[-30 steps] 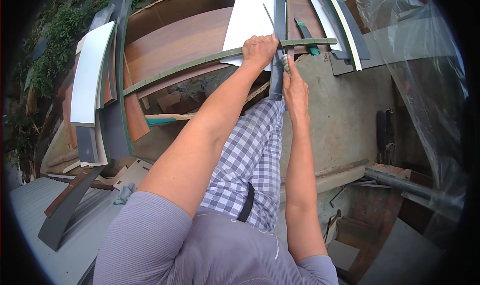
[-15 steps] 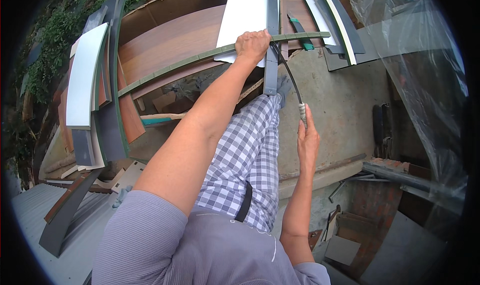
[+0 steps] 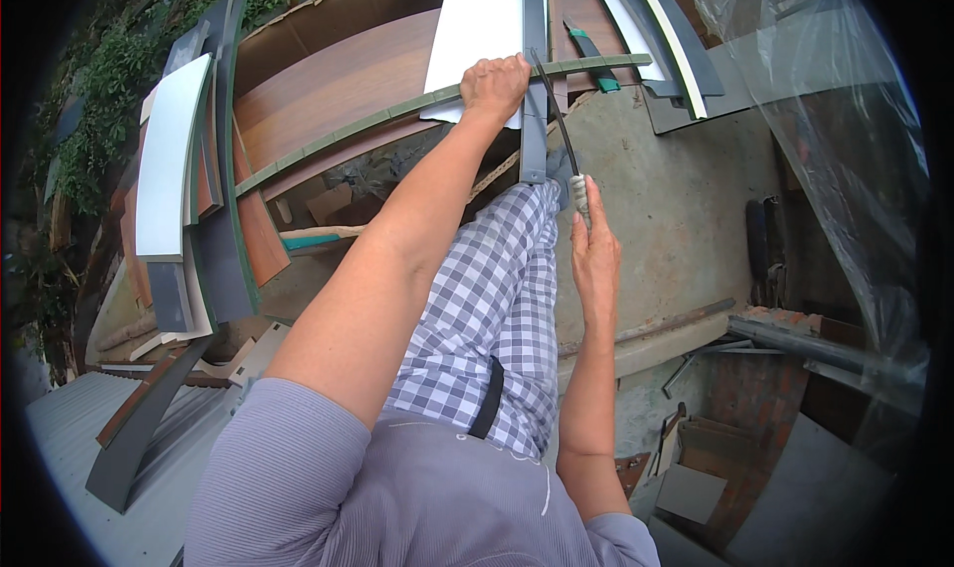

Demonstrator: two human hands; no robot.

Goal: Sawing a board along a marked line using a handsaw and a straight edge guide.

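Observation:
My left hand [image 3: 495, 85] is closed over a long narrow green strip [image 3: 348, 130] marked off with cross lines, pressing it down across a white board [image 3: 475, 30] and a grey metal bar [image 3: 534, 145]. In my right hand [image 3: 596, 259] is the wrapped pale handle of a saw [image 3: 563, 130] with a thin dark blade. That blade crosses the strip just to the right of my left fingers, its tip above the grey bar. The strip's right end sticks out past the bar, over a black and green tool [image 3: 593, 58] whose kind I cannot make out.
Brown wood-look panels [image 3: 338, 65] lie under the strip. White and grey offcuts [image 3: 171, 160] are stacked on the left, above corrugated sheet [image 3: 60, 428]. Clear plastic sheeting [image 3: 825, 100] hangs at the right. Concrete floor [image 3: 656, 229] shows beside my checked trousers.
My right hand has moved forward and slightly left with the saw; its blade looks straighter and its tip reaches farther past the strip. My left hand still holds the strip in nearly the same place.

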